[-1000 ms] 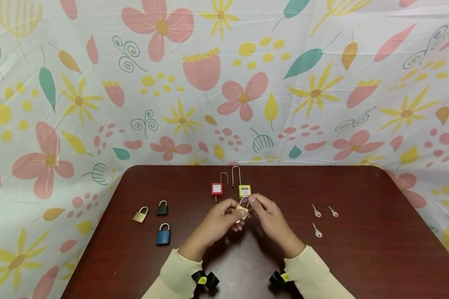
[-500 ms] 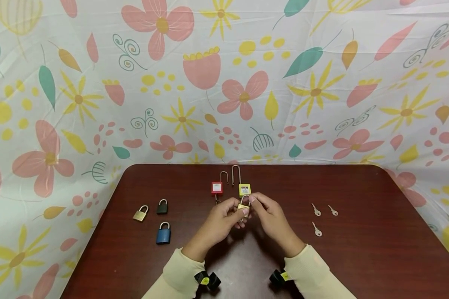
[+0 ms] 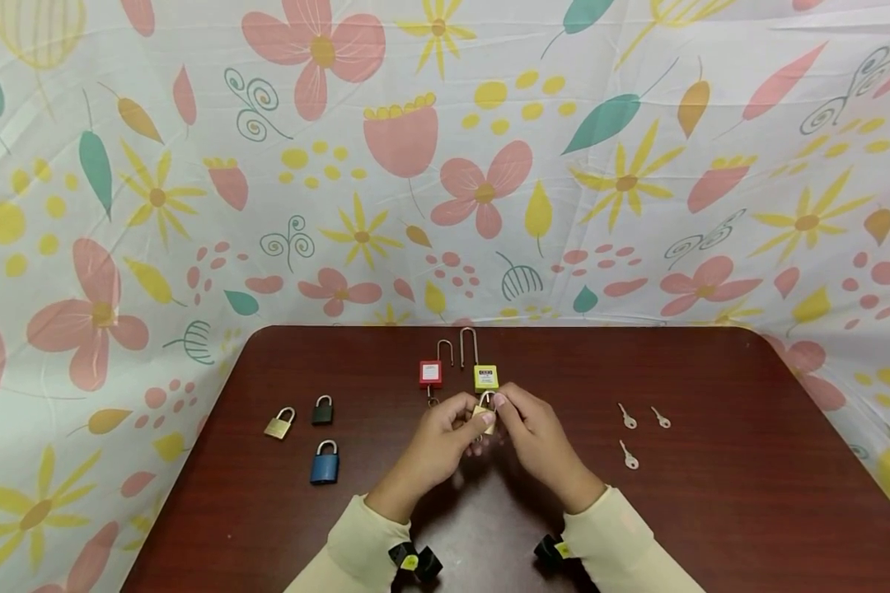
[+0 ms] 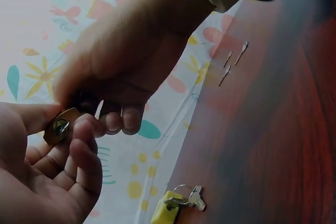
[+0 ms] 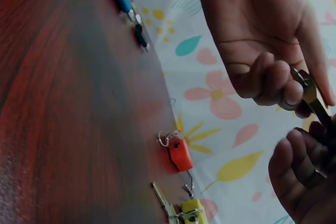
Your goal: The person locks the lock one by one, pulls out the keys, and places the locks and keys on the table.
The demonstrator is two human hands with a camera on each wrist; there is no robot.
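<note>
Over the middle of the table, my left hand (image 3: 443, 436) grips the body of a small brass padlock (image 3: 485, 418), thumb across its front. My right hand (image 3: 536, 430) pinches the padlock's silver shackle from the right with thumb and fingers. In the left wrist view, the padlock (image 4: 62, 126) shows its bottom face, with a silvery part at its centre; whether that is a key I cannot tell. Fingers of both hands partly cover the padlock (image 5: 314, 98) in the right wrist view. Whether the shackle is latched is too small to see.
Behind the hands lie a red padlock (image 3: 430, 373) and a yellow long-shackled padlock (image 3: 485, 377), both with keys attached. To the left are brass (image 3: 278, 423), black (image 3: 322, 411) and blue (image 3: 325, 464) padlocks. Several loose keys, such as one key (image 3: 629, 455), lie right. A floral cloth (image 3: 482, 272) hangs behind.
My left hand has shifted slightly right, and the brass padlock has turned more upright between the hands. The right hand keeps its place at the shackle. The items on the table stay put.
</note>
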